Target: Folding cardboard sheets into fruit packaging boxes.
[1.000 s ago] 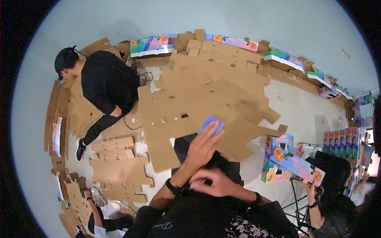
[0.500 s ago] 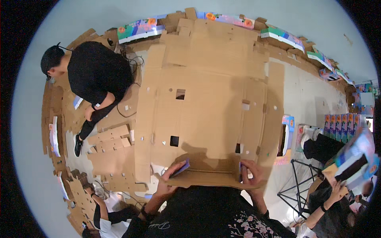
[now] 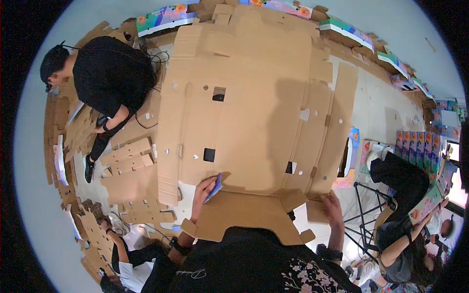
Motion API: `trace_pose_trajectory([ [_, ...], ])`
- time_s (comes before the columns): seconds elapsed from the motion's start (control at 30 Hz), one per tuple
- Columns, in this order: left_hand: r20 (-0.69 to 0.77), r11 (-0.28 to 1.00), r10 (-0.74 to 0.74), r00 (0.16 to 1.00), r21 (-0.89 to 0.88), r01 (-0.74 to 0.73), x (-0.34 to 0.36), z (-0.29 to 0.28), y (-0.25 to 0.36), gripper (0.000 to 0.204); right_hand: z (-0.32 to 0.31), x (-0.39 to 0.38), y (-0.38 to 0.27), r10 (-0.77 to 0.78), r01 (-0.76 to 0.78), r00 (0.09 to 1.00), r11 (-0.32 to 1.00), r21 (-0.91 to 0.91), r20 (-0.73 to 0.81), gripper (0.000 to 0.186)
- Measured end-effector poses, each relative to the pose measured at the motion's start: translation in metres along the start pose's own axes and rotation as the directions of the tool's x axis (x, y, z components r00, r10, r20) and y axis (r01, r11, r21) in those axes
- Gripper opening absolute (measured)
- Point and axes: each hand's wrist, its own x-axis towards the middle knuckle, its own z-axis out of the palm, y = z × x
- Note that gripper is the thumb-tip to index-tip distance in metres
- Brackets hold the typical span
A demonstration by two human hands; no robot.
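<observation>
A large unfolded brown cardboard sheet with square cut-outs and creased side strips spreads out in front of me. Its near flap bends up against my dark shirt. My left hand is closed on a small flat blue piece at the near left fold, beside the sheet. My right hand, slightly blurred, has curled fingers on the sheet's near right edge.
A person in black crouches at upper left; another works at lower left. Seated people handle printed boxes at right, beside a black metal frame. Stacked boxes and cardboard strips line the walls.
The sheet has shifted and lies flatter. The near fold has opened toward me, and my right hand has moved outward to the right, with no blue piece visible at it now.
</observation>
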Motion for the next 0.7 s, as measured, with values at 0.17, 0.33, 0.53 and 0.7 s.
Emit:
trace_pose_trajectory([
  [0.17,0.387,0.449,0.591,0.708,0.571,-0.687,-0.019,0.019,0.026,0.057,0.007,-0.031,-0.044,-0.091,0.056,0.996,0.77,0.635,0.022,0.05],
  [0.33,0.418,0.407,0.579,0.699,0.595,-0.693,-0.031,0.039,0.053,0.064,0.048,-0.04,-0.058,-0.286,0.286,0.956,0.854,0.435,-0.067,0.058],
  [0.53,0.416,0.355,0.567,0.71,0.655,-0.667,-0.045,0.043,0.081,0.056,0.069,-0.028,-0.093,-0.527,0.513,0.85,0.827,-0.23,0.003,0.11],
  [0.7,0.188,0.32,0.75,0.634,0.735,-0.598,-0.053,0.0,0.114,0.053,0.086,-0.007,-0.123,-0.676,0.712,0.643,0.353,-0.608,0.36,0.133],
])
